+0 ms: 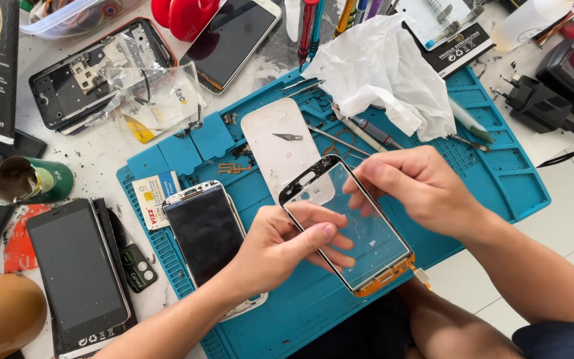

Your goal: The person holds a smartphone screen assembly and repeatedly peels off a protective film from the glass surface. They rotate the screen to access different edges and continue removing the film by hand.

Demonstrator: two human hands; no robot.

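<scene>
Above the blue silicone repair mat (499, 179), the left hand (280, 249) and right hand (420, 189) hold a clear glass phone touch panel with orange flex strip (360, 242). A dark-screened white phone (204, 229) lies on the mat's left part, crumpled white tissue (386, 73) at its far edge.

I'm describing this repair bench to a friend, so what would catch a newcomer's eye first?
At centre, the left hand and right hand hold a clear phone glass panel above the blue work mat. Left of it lies a dark-screened phone, and a crumpled white cloth sits at the mat's top edge.
</scene>
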